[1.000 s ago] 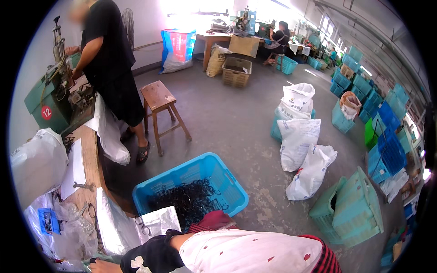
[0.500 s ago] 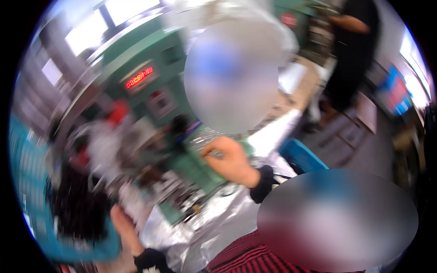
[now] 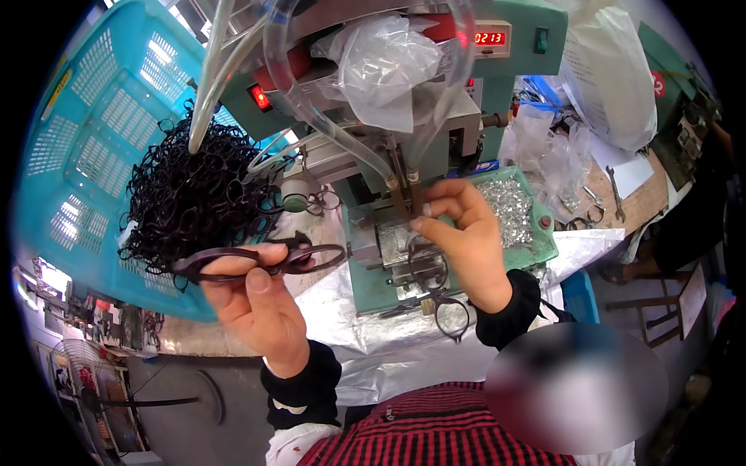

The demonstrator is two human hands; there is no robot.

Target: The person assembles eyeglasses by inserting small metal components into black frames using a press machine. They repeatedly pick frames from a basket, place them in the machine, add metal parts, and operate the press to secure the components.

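While the fingers of the left hand (image 3: pixel 260 314) were closed, with the thumb pressed over dark looped pieces (image 3: pixel 221 254), those of the right hand (image 3: pixel 466 241) were bent, thumb and forefinger nearly together at the upright metal post of the green machine (image 3: pixel 513 81). Whether they had hold of anything small could not be told.

Just below them, more dark loops sat at the machine's metal fixture, one ring (image 3: pixel 437 314) jutting out toward the person. Handling there seemed best done with a light, steady pinch, the piece seated squarely and the fingertips kept out from under the post. A loose left grip, loops untangled, would likely have helped too.

Beside the right hand, a green tray (image 3: pixel 546 250) held small silvery bits (image 3: pixel 503 210). To the left, a blue crate (image 3: pixel 101 182) was heaped with black loops (image 3: pixel 194 194). Crumpled silver sheeting (image 3: pixel 350 342) covered the table's (image 3: pixel 194 338) near edge; a wrench (image 3: pixel 616 194) lay farther right on bare wood. Beyond stood a wooden stool (image 3: pixel 691 304) on one side and a floor fan (image 3: pixel 81 377) on the other.
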